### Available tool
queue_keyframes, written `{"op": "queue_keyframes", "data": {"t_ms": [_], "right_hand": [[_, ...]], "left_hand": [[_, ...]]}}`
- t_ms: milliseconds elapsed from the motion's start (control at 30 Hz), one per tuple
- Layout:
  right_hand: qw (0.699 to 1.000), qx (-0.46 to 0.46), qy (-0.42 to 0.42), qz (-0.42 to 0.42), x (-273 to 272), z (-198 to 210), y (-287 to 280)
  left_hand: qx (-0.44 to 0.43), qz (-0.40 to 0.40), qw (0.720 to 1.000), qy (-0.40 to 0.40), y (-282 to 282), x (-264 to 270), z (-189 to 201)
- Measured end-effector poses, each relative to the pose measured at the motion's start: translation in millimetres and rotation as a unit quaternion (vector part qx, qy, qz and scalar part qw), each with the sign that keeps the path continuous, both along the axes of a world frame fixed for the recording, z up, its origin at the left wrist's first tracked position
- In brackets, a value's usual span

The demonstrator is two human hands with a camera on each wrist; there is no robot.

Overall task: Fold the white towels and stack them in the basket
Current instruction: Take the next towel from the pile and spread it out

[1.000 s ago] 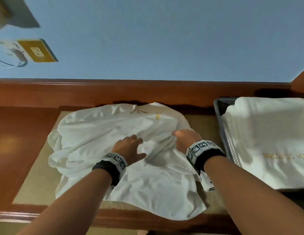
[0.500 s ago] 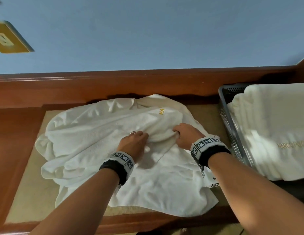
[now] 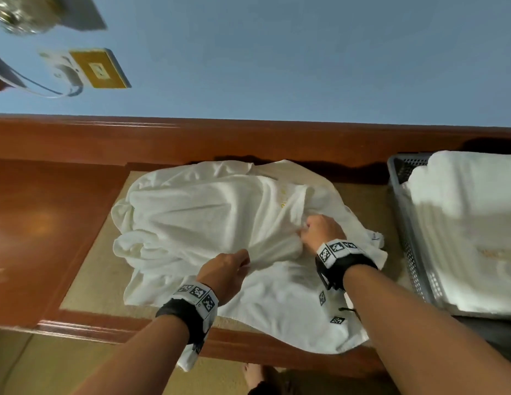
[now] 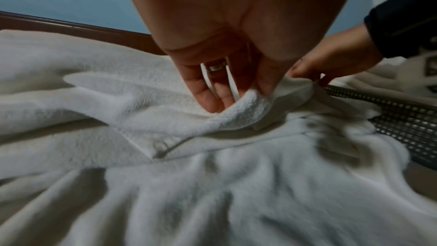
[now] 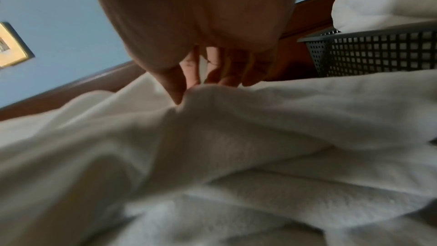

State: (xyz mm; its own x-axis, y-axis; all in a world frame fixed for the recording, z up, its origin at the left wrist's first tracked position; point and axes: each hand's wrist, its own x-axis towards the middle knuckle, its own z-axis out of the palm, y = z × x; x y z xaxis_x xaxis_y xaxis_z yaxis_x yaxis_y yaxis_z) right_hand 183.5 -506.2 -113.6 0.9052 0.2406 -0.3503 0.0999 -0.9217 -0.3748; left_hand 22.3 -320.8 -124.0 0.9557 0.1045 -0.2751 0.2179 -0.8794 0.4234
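A crumpled white towel [image 3: 208,218] lies spread over the tan pad of the wooden table [image 3: 49,223]. My left hand [image 3: 243,262] pinches a raised fold of the towel [image 4: 248,111] near its middle. My right hand [image 3: 304,232], a little further back and to the right, pinches the same ridge of the towel [image 5: 236,119]. Its fingertips [image 5: 177,96] dig into the cloth. At the far right stands a grey mesh basket [image 3: 402,178] holding a stack of folded white towels [image 3: 471,223].
A wooden rail [image 3: 248,138] runs along the blue wall behind the table. A gold switch plate [image 3: 97,68] and a cable hang on the wall at upper left. The towel's near edge droops over the table front [image 3: 277,349]. A foot shows below it.
Both hands have closed on a ridge of the towel and drawn it toward me and to the right. The left hand has come nearer to the front edge.
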Motion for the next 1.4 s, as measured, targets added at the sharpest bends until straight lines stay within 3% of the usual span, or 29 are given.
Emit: {"op": "queue_keyframes", "data": {"t_ms": [167,333,533,633,733,800,900,967,1067,1200,1300,1400], "right_hand": [[0.995,0.092,-0.025,-0.007,-7,22,-11],[0.995,0.07,0.07,0.001,-28,8,-16],[0.945,0.315,0.089,-0.009,-44,2,-4],[0.937,0.335,0.087,0.033,-45,32,-1],[0.92,0.373,0.094,0.071,-42,77,4],[0.924,0.359,0.068,0.115,-46,115,9],[0.935,0.279,0.0,0.221,-63,180,17],[0.932,0.245,-0.035,0.266,-77,218,21],[0.928,0.25,-0.083,0.262,-104,262,27],[0.933,0.228,-0.156,0.229,-135,286,38],[0.953,0.139,-0.172,0.206,-157,287,58],[0.966,0.106,-0.167,0.164,-175,279,90]], "left_hand": [[-0.004,-0.023,0.999,-0.036,-45,-27,10],[0.029,-0.043,0.998,-0.044,-71,-47,22],[-0.001,-0.015,1.0,0.021,-70,-78,10],[-0.034,0.015,0.999,0.037,-61,-82,19],[-0.034,0.056,0.997,-0.041,-38,-66,52],[-0.001,0.062,0.991,-0.117,-16,-48,86],[0.06,0.007,0.976,-0.208,15,-22,144],[0.066,-0.046,0.971,-0.226,27,-9,177],[0.016,-0.08,0.977,-0.196,34,-3,214],[-0.097,-0.05,0.959,-0.263,50,-28,262],[-0.103,-0.044,0.939,-0.324,93,-63,290],[-0.089,-0.03,0.932,-0.35,147,-111,315]]}}
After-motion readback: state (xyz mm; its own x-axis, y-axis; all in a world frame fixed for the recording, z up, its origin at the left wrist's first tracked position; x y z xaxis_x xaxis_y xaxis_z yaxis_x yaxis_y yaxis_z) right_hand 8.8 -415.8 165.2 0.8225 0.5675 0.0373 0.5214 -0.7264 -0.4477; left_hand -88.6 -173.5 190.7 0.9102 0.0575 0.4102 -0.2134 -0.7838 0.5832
